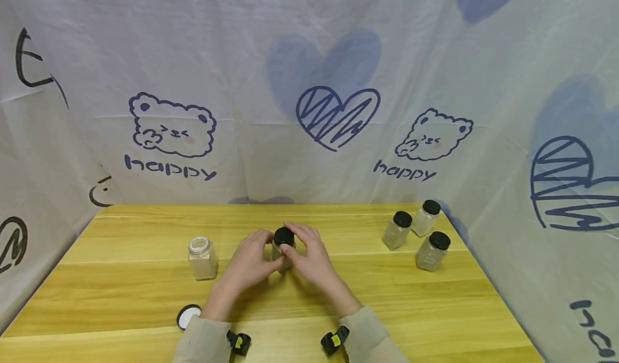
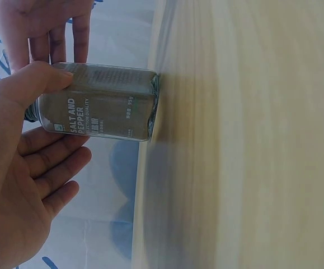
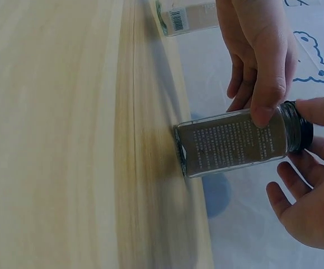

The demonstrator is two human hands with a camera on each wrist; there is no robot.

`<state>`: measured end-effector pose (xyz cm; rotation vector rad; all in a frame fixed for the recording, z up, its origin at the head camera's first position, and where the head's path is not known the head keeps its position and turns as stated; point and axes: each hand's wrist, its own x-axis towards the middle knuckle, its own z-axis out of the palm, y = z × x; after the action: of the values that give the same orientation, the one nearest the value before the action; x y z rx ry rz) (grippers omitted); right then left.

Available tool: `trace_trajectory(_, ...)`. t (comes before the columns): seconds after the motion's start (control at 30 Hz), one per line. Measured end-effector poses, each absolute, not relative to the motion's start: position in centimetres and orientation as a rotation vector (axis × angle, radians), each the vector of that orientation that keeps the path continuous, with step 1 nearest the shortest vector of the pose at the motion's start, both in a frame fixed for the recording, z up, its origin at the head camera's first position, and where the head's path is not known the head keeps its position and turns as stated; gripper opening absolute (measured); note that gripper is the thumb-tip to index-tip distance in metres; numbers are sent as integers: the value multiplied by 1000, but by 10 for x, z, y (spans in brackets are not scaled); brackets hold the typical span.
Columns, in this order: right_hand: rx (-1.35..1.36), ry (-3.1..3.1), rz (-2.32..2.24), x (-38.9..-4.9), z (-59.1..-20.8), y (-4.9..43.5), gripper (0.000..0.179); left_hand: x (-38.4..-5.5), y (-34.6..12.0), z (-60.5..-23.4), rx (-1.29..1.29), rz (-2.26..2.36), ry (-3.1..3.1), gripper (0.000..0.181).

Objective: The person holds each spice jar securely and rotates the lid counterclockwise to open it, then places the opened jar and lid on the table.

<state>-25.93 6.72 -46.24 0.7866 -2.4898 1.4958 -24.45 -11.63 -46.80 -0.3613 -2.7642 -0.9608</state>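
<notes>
A square glass spice jar (image 2: 108,106) labelled "SALT AND PEPPER", holding brownish powder, stands upright on the table in front of me. My left hand (image 1: 249,261) grips its body between thumb and fingers. At the top, my right hand (image 1: 313,256) holds the black lid (image 1: 283,236) with thumb and fingers; the lid sits on the jar's neck. Left of my hands stands a jar without a lid (image 1: 203,265), filled with pale powder. A loose black-rimmed lid (image 1: 187,317) lies near my left sleeve, its white inside facing up.
Three black-capped jars stand together at the back right: a left one (image 1: 397,232), a rear one (image 1: 426,219) and a front one (image 1: 432,253). The wooden table (image 1: 435,309) ends against a printed white cloth (image 1: 261,153). Both wrists wear black straps.
</notes>
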Motion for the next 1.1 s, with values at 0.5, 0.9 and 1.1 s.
trace_trajectory(0.5,590,-2505,1545,-258,-463,64,50,-245,-117,-468,-354,-963,-2765,47)
trace_trajectory(0.9,688,-2559,1526,-259,-461,66,55,-244,-115,-467,-359,-968,-2758,49)
trace_trajectory(1.1,705,-2555,1552,-258,-461,64,55,-244,-114,-467,-352,-963,-2764,48)
